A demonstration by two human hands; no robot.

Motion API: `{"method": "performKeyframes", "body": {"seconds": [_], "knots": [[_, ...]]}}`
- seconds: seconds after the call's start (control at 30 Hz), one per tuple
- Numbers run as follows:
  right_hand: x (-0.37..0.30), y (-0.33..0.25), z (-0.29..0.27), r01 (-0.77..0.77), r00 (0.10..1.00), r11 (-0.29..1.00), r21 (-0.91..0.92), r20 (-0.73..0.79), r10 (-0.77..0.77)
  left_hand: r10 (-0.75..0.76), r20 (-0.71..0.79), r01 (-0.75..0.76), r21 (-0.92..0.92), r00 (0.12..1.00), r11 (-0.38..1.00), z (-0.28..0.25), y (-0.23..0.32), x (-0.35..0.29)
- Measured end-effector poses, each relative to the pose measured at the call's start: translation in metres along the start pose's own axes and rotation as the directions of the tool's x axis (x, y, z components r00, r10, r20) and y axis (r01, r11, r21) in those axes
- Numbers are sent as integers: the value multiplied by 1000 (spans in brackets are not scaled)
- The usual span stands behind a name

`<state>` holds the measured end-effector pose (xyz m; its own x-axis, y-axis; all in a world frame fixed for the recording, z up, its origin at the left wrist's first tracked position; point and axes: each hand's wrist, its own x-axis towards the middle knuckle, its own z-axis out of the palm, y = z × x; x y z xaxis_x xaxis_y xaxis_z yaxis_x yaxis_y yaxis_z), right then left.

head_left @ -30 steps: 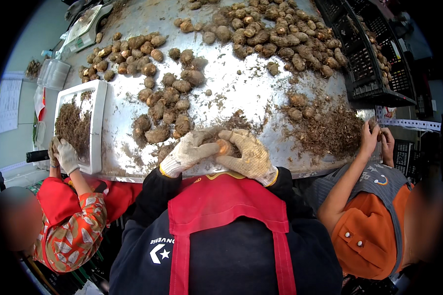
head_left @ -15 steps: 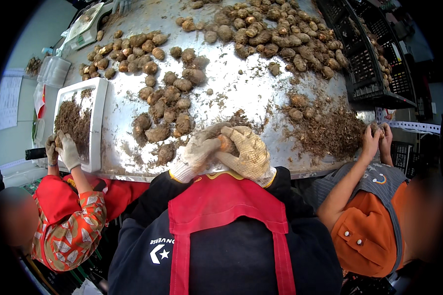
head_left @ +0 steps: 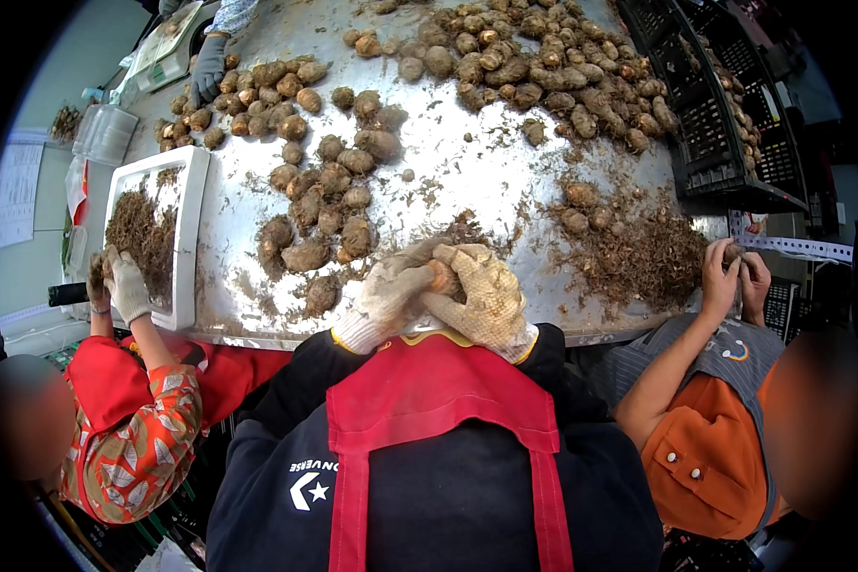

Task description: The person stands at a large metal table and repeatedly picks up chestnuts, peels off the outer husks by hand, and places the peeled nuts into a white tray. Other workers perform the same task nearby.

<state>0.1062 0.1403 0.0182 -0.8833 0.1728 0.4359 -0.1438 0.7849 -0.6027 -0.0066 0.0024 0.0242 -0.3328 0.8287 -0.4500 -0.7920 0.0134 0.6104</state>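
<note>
Both my hands wear whitish gloves and meet over the table's near edge around a brown taro. My left hand has its fingers closed about one side of it. Curled over the other side is my right hand, in a dirt-stained, textured glove. Only a small orange-brown patch of the taro shows between them; the rest is covered by the gloves. Just beyond my left hand lie several hairy taros, and a small heap of brown root fibre sits past my fingertips.
A big taro pile covers the far right of the metal table, beside black crates. Co-workers handle taros at both sides, one by a white tray of fibre. A grey-gloved hand reaches taros at far left.
A grey-gloved co-worker's hand has come in at the far left onto the taros there. My own hands stay in nearly the same place, still around the taro.
</note>
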Motion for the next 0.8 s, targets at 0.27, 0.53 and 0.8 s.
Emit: {"method": "performKeyframes", "body": {"seconds": [0.27, 0.53, 0.8], "knots": [[2, -2, -4, 30, 999, 999, -40, 26, -29, -26, -9, 25, -80, 1000, 996, 3, 0, -2], [4, -13, -6, -175, 982, 981, 81, 88, 168, -74, -34, 70, -114, 997, 991, 1, -7, 5], [8, -4, -12, -129, 984, 983, 134, 140, 110, -13, -64, -4, -263, 998, 965, -4, -2, 0]]}}
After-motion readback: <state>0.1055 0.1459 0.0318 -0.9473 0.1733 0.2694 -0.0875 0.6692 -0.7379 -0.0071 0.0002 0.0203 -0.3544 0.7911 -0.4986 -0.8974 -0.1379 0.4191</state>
